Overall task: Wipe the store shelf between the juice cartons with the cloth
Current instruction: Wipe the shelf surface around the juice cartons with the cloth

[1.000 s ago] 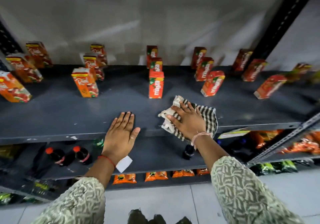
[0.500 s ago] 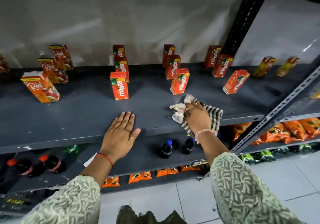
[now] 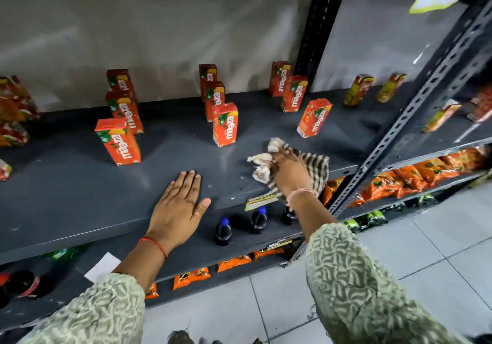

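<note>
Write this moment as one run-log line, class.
right hand: gripping cloth on shelf front | left hand: flat on shelf | nearest juice carton: upright, untouched

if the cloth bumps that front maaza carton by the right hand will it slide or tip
Probably tips: the carton stands tall on a narrow base and already looks tilted. It seems small, so likely light and easily shoved. The cloth under the right hand looks limp, so a brush may only nudge it.

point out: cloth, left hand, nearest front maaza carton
cloth (image 3: 316, 164): head view, striped part right of the right hand.
left hand (image 3: 179, 205): head view, back of the hand, flat on the shelf.
nearest front maaza carton (image 3: 119, 144): head view, front face.
</note>
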